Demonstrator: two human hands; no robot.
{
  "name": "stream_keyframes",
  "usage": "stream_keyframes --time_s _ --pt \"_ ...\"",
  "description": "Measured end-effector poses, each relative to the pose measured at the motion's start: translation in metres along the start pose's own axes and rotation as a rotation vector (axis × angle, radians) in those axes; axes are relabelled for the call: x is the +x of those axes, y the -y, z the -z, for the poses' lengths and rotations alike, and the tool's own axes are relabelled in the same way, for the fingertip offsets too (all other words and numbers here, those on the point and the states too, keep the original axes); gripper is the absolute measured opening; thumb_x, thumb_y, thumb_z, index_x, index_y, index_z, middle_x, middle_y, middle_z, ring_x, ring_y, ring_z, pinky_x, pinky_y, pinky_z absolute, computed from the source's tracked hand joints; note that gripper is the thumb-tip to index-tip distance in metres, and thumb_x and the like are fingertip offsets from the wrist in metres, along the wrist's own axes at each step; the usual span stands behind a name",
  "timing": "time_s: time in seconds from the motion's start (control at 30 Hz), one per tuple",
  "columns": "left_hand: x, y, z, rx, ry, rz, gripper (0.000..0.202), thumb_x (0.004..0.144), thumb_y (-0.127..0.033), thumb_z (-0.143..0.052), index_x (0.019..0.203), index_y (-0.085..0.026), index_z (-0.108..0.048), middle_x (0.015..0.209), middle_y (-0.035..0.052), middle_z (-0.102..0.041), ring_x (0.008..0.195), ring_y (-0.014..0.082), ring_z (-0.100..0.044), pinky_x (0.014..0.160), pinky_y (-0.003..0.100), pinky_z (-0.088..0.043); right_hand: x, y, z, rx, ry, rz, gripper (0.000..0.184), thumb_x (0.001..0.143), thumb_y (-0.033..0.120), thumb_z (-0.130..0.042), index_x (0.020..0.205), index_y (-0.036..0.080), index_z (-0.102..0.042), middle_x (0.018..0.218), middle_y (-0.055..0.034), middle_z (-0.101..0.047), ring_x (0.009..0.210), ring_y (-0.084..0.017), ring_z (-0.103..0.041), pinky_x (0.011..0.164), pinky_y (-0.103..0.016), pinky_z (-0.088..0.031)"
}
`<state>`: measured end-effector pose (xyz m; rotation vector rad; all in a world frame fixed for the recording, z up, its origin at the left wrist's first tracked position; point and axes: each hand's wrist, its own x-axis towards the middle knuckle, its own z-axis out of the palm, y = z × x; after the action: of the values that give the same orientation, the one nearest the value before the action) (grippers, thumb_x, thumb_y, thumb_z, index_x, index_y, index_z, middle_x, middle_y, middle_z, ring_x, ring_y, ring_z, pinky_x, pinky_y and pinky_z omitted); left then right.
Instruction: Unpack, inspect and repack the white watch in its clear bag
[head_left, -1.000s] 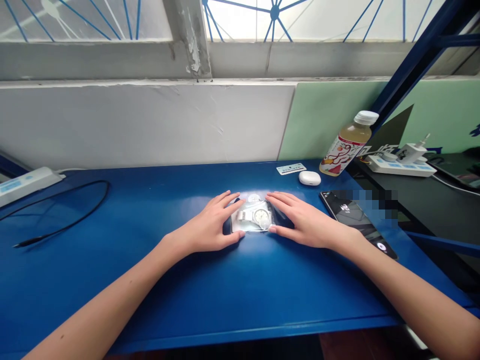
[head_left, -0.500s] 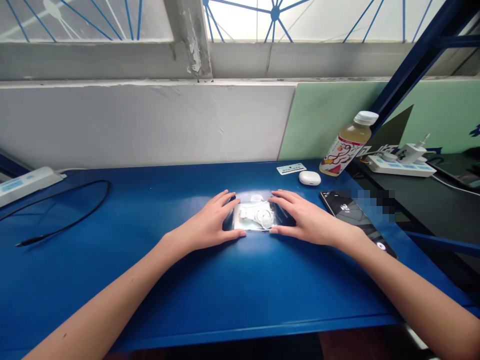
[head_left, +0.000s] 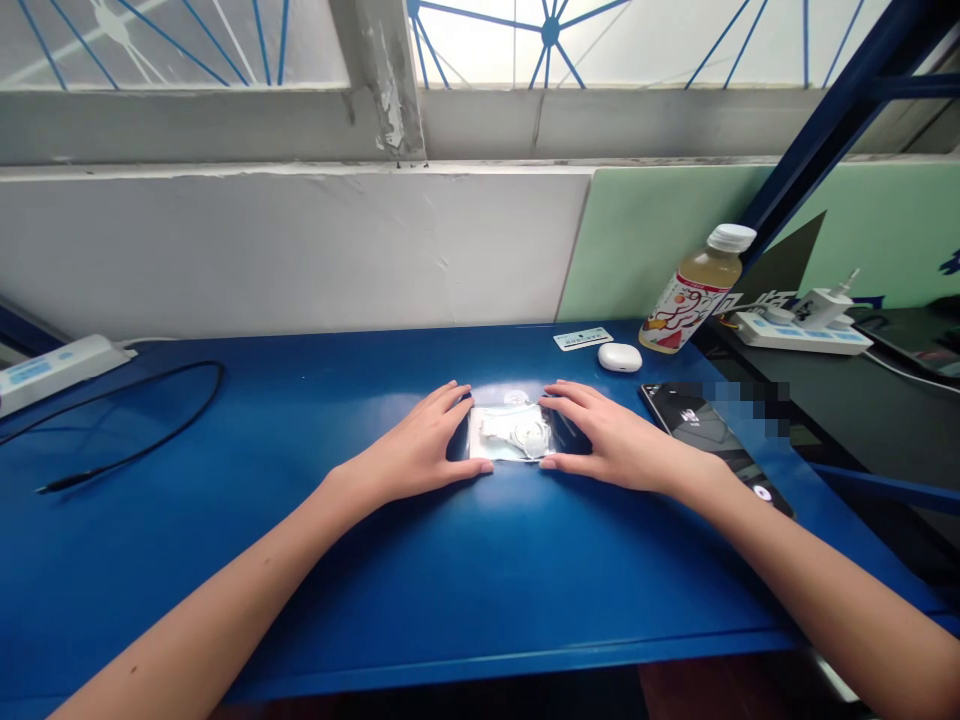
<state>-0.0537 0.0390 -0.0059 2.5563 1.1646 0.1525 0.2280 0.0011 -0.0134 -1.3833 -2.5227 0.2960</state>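
Note:
A small clear plastic bag [head_left: 511, 436] with a white wristwatch inside lies flat on the blue table [head_left: 480, 590], glare washing out its surface. My left hand [head_left: 420, 450] rests on the bag's left edge, fingers stretched out and flat. My right hand [head_left: 611, 440] lies on its right edge in the same way, fingers extended. Both palms press down on the table, with the bag between them.
A white earbud case [head_left: 619, 356], a small card [head_left: 583, 338] and a juice bottle [head_left: 697, 288] stand at the back right. A dark phone [head_left: 712, 440] lies right of my right hand. A black cable [head_left: 127, 430] and a power strip [head_left: 52, 365] sit at the left.
The bag has shifted slightly between my hands and the watch face no longer shows clearly through the glare. Both hands stay on its edges, barely moved.

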Motion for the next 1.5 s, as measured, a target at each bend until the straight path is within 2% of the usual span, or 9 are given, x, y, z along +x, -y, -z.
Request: stream_keyframes --time_s 0.3,0.4,0.53,0.83,1.03,1.17,1.3,1.37,1.5 --pt "-0.001 0.001 0.001 0.023 -0.003 -0.029 0.087 0.084 -0.070 -0.056 0.146 -0.011 -0.041 0.157 0.0199 -0.031 0.146 0.0368 -0.025 0.114 0.052 -0.032 -0.001 0.001 -0.002 0.010 -0.017 -0.005 0.074 0.087 0.058 -0.057 0.143 0.013 -0.045 0.149 -0.0232 -0.044 0.137 -0.037 -0.043 0.109 -0.055 -0.041" --pt "-0.001 0.000 0.001 0.043 0.001 -0.026 0.086 0.085 -0.069 -0.055 0.146 -0.012 -0.041 0.157 0.0194 -0.031 0.146 0.0359 -0.026 0.115 0.051 -0.032 -0.001 0.000 -0.003 0.019 -0.038 0.005 0.073 0.087 0.060 -0.057 0.144 0.017 -0.044 0.150 -0.0214 -0.043 0.138 -0.038 -0.042 0.108 -0.057 -0.041" --pt "-0.001 -0.001 0.002 0.072 0.015 -0.019 0.087 0.086 -0.069 -0.054 0.147 -0.009 -0.039 0.158 0.0196 -0.029 0.147 0.0350 -0.024 0.116 0.048 -0.031 -0.002 0.000 -0.002 0.005 -0.036 0.008 0.077 0.087 0.060 -0.057 0.147 0.015 -0.039 0.154 -0.0224 -0.037 0.141 -0.037 -0.037 0.110 -0.056 -0.040" --pt "-0.001 0.000 -0.001 0.068 -0.008 -0.053 0.083 0.086 -0.068 -0.054 0.148 -0.015 -0.038 0.159 0.0175 -0.028 0.147 0.0352 -0.023 0.115 0.050 -0.031 -0.001 0.001 -0.004 -0.041 -0.011 0.022 0.075 0.090 0.060 -0.052 0.145 0.010 -0.043 0.152 -0.0231 -0.040 0.140 -0.038 -0.038 0.109 -0.055 -0.040" --pt "-0.001 0.002 -0.004 0.094 0.000 -0.093 0.073 0.095 -0.062 -0.044 0.147 -0.011 -0.041 0.157 0.0175 -0.032 0.149 0.0324 -0.019 0.117 0.048 -0.027 0.000 -0.001 -0.005 -0.036 -0.034 0.076 0.077 0.088 0.060 -0.056 0.146 0.011 -0.043 0.150 -0.0232 -0.043 0.142 -0.040 -0.035 0.110 -0.058 -0.038" --pt "0.001 0.001 -0.001 0.036 -0.022 -0.102 0.060 0.099 -0.058 -0.037 0.142 -0.017 -0.050 0.153 0.0139 -0.041 0.147 0.0322 -0.025 0.116 0.051 -0.029 0.003 0.004 0.002 0.054 -0.152 0.151 0.039 0.096 0.037 -0.050 0.132 0.022 -0.060 0.133 -0.0147 -0.061 0.123 -0.032 -0.056 0.100 -0.050 -0.049" --pt "0.002 -0.003 0.002 -0.092 -0.125 -0.114 0.047 0.102 -0.051 -0.037 0.132 -0.022 -0.058 0.144 0.0097 -0.053 0.138 0.0288 -0.043 0.111 0.046 -0.038 0.003 0.015 0.007 0.330 -0.317 0.105 0.026 0.096 0.030 -0.052 0.115 0.024 -0.070 0.110 -0.0084 -0.072 0.097 -0.024 -0.068 0.084 -0.040 -0.057" --pt "0.001 -0.005 0.002 -0.162 -0.208 -0.135 0.046 0.099 -0.048 -0.047 0.137 -0.022 -0.052 0.139 0.0097 -0.057 0.130 0.0270 -0.052 0.107 0.042 -0.043 0.003 0.020 0.008 0.494 -0.359 -0.013 0.023 0.093 0.032 -0.058 0.108 0.021 -0.070 0.099 -0.0071 -0.074 0.085 -0.022 -0.069 0.076 -0.036 -0.058" --pt "0.000 -0.006 -0.001 -0.259 -0.277 -0.176 0.080 0.087 -0.039 -0.069 0.152 -0.023 -0.024 0.134 0.0092 -0.060 0.122 0.0245 -0.058 0.102 0.038 -0.047 0.005 0.021 0.003 0.741 -0.306 -0.182 0.028 0.090 0.038 -0.062 0.108 0.018 -0.068 0.079 -0.0040 -0.072 0.068 -0.019 -0.067 0.064 -0.033 -0.058"
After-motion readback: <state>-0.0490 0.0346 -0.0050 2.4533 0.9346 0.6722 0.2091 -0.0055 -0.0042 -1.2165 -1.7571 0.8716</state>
